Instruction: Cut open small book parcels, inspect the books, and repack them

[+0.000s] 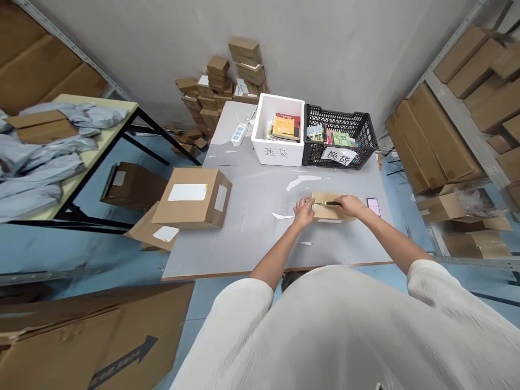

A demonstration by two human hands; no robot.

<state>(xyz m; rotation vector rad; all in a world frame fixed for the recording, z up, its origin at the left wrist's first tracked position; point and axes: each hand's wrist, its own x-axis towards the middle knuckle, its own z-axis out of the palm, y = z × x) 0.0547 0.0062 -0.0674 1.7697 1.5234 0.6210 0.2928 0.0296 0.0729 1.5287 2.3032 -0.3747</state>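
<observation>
A small cardboard box (328, 212) lies on the grey table in front of me, a strip of tape along its top. My left hand (304, 210) is closed on the left end of this box, thumb towards the top. In my right hand (350, 206), above the box's right part, is a slim yellow-and-black utility knife (333, 203). The knife points left along the taped top, towards my left fingers. Its exact tip is too small to make out. Just right of my right hand lies a phone (373, 206) with a lit screen.
A white foam bin (278, 153) and a black crate (368, 142), both holding books, stand at the table's back. A larger carton (182, 208) sits on the left, near a power strip (238, 135). Shelves of boxes (479, 216) flank the right; another table (134, 105) stands left.
</observation>
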